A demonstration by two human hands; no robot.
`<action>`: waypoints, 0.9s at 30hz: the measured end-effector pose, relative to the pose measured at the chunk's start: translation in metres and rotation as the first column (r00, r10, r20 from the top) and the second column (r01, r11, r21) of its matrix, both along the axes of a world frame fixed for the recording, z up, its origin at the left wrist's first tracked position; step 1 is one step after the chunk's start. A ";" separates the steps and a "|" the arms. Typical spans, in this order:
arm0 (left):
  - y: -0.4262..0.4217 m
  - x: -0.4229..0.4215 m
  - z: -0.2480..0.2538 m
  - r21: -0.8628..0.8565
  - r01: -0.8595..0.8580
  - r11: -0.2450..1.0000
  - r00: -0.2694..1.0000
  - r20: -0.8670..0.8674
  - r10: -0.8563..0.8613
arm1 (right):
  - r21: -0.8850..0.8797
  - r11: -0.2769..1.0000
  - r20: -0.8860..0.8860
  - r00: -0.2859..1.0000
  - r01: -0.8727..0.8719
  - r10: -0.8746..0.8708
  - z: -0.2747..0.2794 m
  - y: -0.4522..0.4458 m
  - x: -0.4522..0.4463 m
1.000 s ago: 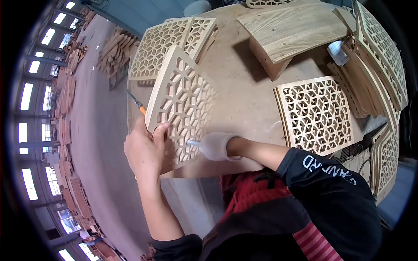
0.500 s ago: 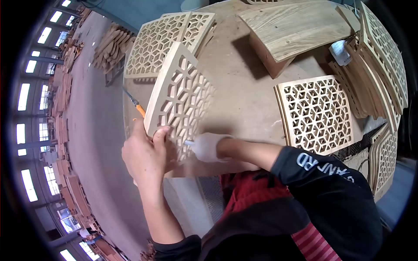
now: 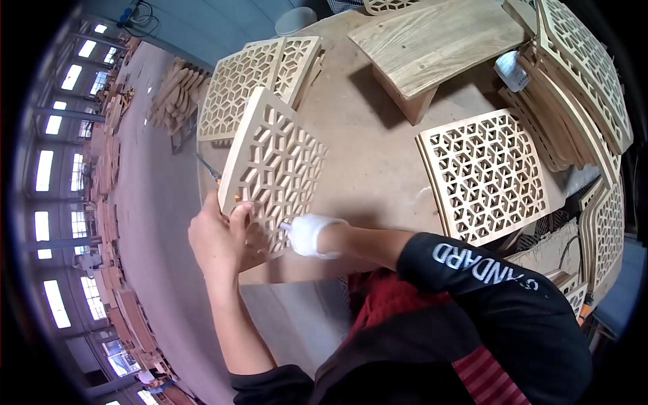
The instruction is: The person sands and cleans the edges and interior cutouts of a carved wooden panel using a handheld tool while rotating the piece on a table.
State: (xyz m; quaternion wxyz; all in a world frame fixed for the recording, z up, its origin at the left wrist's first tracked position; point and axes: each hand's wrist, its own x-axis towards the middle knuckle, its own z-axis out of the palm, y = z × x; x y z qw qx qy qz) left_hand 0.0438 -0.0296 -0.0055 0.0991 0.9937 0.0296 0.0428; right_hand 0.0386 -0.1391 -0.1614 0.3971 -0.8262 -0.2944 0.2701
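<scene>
Over the last second, little was altered in how the lattice panel (image 3: 282, 158) was held. It was kept propped at a tilt over the near left edge of the surface (image 3: 368, 179), its side edge gripped by the bare left hand (image 3: 219, 236), with the thumb laid across the face. The gloved right hand (image 3: 313, 235) had been brought closer to the lattice, its fingers closed around a pale rod (image 3: 286, 227) pointed at the lower openings; whether the tip was touching wood could not be told. The same part of the panel was thus apparently still being worked on.

Behind the panel, an orange-handled tool (image 3: 213, 173) was left partly hidden. The stacked panels (image 3: 489, 175) on the right and the pale panels (image 3: 239, 84) beyond were left in place; the whole view had merely been shifted slightly.
</scene>
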 end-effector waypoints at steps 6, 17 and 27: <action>0.005 -0.001 -0.006 -0.004 0.003 1.000 1.000 -0.008 -0.003 | -0.157 0.967 0.171 0.959 -0.198 0.224 -0.018 0.011 0.008; 0.005 0.000 -0.006 0.038 0.043 0.998 0.999 0.031 -0.044 | -0.282 0.890 0.382 0.809 -0.359 0.447 -0.025 0.015 0.012; 0.017 0.012 -0.004 -0.035 0.009 0.999 1.000 0.002 -0.009 | -0.112 0.991 -0.257 0.961 0.073 -0.100 -0.085 -0.045 -0.061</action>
